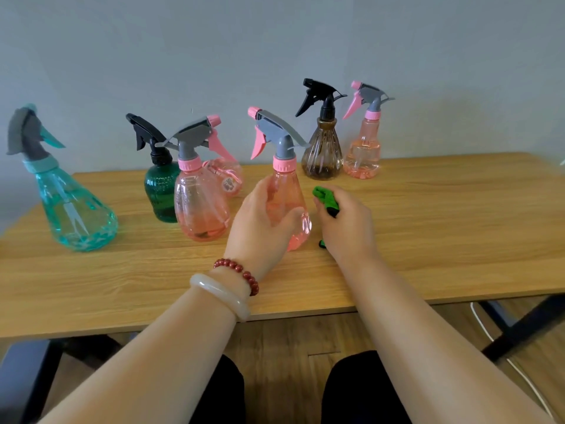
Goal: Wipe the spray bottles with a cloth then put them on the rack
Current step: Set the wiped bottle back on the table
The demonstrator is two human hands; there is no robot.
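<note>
Pink bottle (286, 191), centre of frame, upright with a slight lean, nozzle toward the left. Left hand (263, 228) wraps its lower body, fingers curled round. The hand hides the base, so it may be resting on the table (443, 224) or just lifted; cannot tell.

Right hand (345, 228), just right of the bottle, is clenched on a bunched green cloth (325, 197).

Handling estimate: thin clear plastic, light, seemingly empty, smooth and likely slippery. Hold at the wide body or the neck under the collar, not the trigger.

Six other bottles stand or lie on the table, from left edge to upper right. No rack in view.
</note>
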